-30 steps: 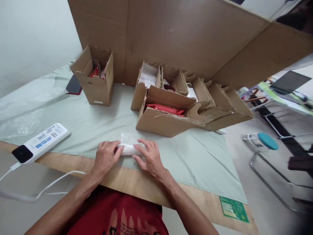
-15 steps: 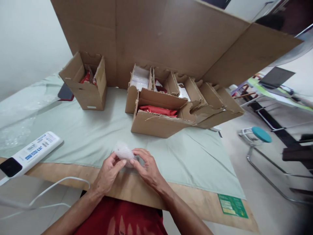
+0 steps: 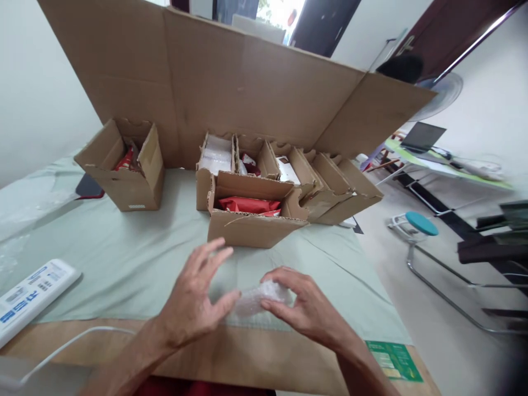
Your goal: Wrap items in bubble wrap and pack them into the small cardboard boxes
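A small bundle of bubble wrap (image 3: 251, 302) is pinched between the thumb and fingers of my right hand (image 3: 297, 300), just above the cloth near the table's front edge. What the wrap encloses, if anything, cannot be made out. To its left, my left hand (image 3: 196, 291) has its fingers spread and raised, its thumb tip close to the bundle's left end; whether they touch is unclear. Beyond both hands stands a low cardboard box (image 3: 256, 231) with a red packet (image 3: 249, 205) inside.
Behind the low box is a row of open cardboard boxes (image 3: 317, 201), one with folded bubble wrap (image 3: 216, 154). Another box (image 3: 140, 187) stands left, before a tall cardboard panel (image 3: 247, 93). A white power bank-like device (image 3: 37, 297) and its cable (image 3: 74, 346) lie left, a green card (image 3: 394, 360) right.
My left hand has let go of the bubble wrap and spread its fingers. My right hand has carried the bundle to the right. The camera view has shifted too.
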Action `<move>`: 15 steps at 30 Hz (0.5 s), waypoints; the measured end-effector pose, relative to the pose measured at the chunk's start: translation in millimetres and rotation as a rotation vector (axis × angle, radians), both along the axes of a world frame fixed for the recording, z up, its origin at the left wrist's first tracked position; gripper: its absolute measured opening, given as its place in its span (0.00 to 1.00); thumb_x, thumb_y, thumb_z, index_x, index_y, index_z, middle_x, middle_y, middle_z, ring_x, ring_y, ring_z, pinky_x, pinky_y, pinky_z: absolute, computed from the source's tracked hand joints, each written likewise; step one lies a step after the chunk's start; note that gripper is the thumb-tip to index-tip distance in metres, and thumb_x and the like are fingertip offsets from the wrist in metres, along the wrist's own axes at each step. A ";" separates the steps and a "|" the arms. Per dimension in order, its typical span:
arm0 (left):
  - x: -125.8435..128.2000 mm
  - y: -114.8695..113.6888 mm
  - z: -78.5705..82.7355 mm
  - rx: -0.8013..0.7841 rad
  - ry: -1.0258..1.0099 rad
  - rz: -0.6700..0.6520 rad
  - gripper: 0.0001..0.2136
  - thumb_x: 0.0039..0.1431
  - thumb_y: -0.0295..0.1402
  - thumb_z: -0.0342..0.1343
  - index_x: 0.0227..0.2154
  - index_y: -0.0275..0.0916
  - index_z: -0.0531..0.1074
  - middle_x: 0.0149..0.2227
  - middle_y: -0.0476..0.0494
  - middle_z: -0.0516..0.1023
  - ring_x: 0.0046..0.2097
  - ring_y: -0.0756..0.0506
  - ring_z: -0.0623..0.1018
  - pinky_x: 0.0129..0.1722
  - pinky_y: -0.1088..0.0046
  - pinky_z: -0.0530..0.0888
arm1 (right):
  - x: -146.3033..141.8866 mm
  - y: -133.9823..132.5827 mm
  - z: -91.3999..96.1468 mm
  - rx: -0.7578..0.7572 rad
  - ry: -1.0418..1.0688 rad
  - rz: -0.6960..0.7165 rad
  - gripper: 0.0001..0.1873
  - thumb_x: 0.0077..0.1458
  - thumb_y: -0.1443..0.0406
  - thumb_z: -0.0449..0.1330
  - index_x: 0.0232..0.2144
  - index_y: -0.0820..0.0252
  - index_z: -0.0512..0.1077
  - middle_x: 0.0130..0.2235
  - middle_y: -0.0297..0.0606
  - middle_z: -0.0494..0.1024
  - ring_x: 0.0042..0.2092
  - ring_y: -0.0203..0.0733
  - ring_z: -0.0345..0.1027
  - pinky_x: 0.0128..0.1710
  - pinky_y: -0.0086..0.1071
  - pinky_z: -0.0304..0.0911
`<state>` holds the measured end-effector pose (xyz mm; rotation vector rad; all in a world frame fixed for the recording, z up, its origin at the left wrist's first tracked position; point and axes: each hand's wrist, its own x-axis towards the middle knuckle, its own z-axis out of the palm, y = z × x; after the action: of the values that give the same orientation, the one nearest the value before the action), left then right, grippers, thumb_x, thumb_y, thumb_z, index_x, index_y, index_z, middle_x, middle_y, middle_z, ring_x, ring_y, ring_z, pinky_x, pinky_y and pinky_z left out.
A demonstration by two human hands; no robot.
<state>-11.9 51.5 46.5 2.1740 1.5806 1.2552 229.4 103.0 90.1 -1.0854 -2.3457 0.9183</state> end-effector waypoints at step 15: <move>-19.5 55.6 12.0 0.304 0.189 0.192 0.11 0.59 0.18 0.57 0.41 0.38 0.75 0.57 0.32 0.74 0.61 0.32 0.72 0.58 0.46 0.72 | -18.2 105.2 80.4 0.535 0.112 -0.051 0.12 0.61 0.66 0.65 0.48 0.54 0.76 0.46 0.36 0.82 0.46 0.43 0.77 0.44 0.33 0.71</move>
<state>-31.4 107.1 58.5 2.4336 1.8123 1.4695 211.2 208.2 170.5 -0.8399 -2.2637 0.2876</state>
